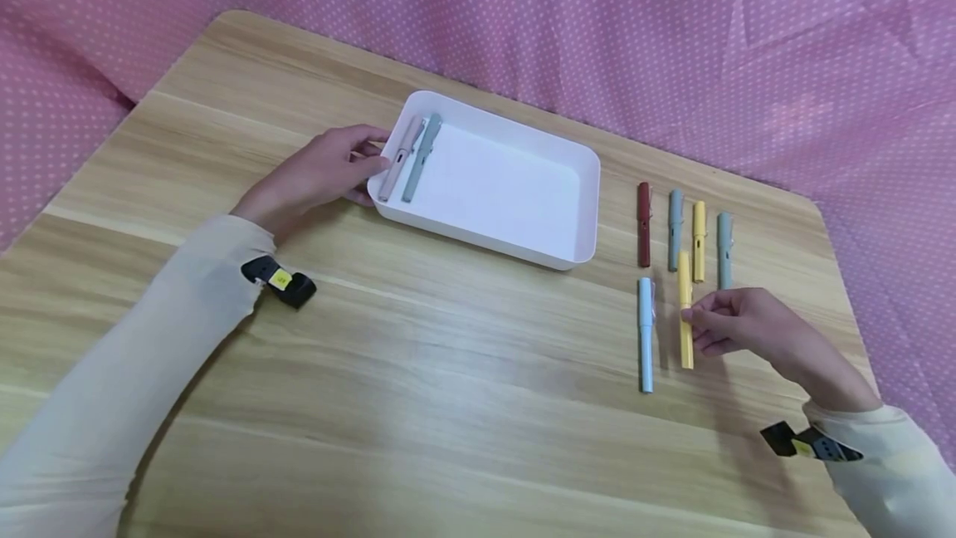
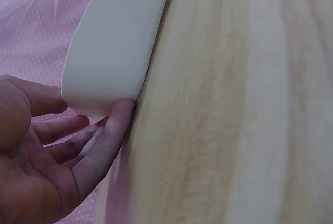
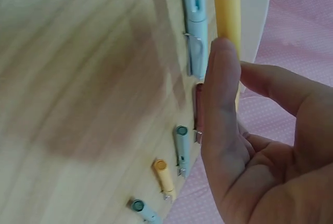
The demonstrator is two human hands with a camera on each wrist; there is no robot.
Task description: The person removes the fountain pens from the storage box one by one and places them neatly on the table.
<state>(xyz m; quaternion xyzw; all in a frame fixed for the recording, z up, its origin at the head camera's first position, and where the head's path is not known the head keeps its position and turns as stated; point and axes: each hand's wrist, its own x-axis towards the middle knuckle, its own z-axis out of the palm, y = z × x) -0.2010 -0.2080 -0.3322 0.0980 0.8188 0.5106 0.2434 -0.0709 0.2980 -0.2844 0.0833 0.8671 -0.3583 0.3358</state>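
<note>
While the wooden table (image 1: 388, 405) carries the white tray (image 1: 500, 185), left hand (image 1: 321, 166) grips the tray's left end, thumb at rim, fingers outside; right hand (image 1: 750, 324), right of tray, pinches a yellow pen (image 1: 684, 285), raised off the surface, between thumb and fingers; within tray, left end: pink pen (image 1: 399, 163) beside grey-green pen (image 1: 421, 160); wood shows between tray's right edge and red pen (image 1: 644, 227)

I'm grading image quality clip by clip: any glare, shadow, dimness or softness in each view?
Head view: pale glare on the table, soft shadow below the right hand; left wrist view: dim, the white tray looking grey and the table's grain soft; right wrist view: a broad brownish shadow across the table.
</note>
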